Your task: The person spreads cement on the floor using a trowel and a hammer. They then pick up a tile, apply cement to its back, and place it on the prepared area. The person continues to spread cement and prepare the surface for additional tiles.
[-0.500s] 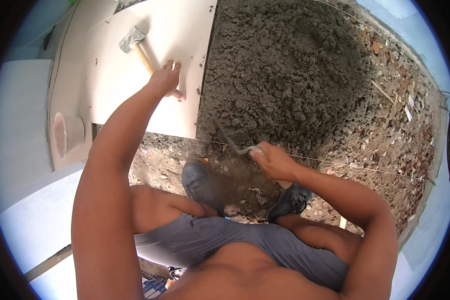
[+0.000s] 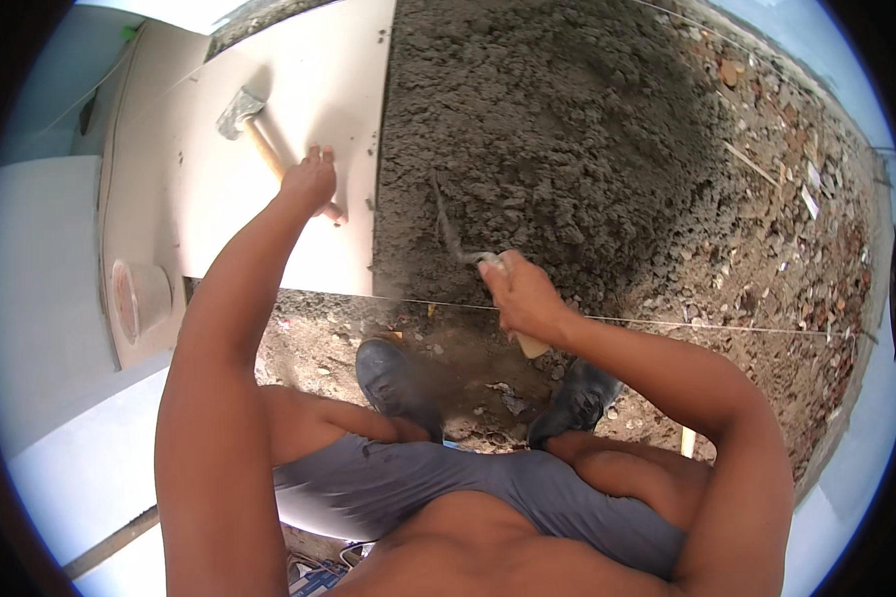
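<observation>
- A wide bed of grey, crumbly mortar (image 2: 567, 129) fills the far middle of the scene, its surface rough and lumpy, darker toward the right where it meets rubble-strewn brown ground (image 2: 796, 269).
- A large pale tile (image 2: 299, 90) lies flat just left of the mortar, its right edge touching the grey bed; more pale slabs (image 2: 40, 298) spread to the left and near left.
- The person squats at the near edge, knees apart, grey shorts (image 2: 448, 488) low in the scene and two dark shoes (image 2: 393, 383) planted on the dirt.
- A thin taut string (image 2: 727, 326) runs left to right across the ground, just near of the mortar.
- The left hand (image 2: 309, 179) rests on the tile, fingers curled down over the wooden handle of a mallet (image 2: 254, 129); its grey head lies farther left on the tile. Whether the grip truly closes round the handle cannot be told.
- The right hand (image 2: 523, 298) is wrapped tight around the pale handle of a trowel (image 2: 458, 244), whose narrow metal blade, caked in grey, points away and digs into the near edge of the mortar.
- A small round pale container (image 2: 134, 298) sits on the slab at the left.
</observation>
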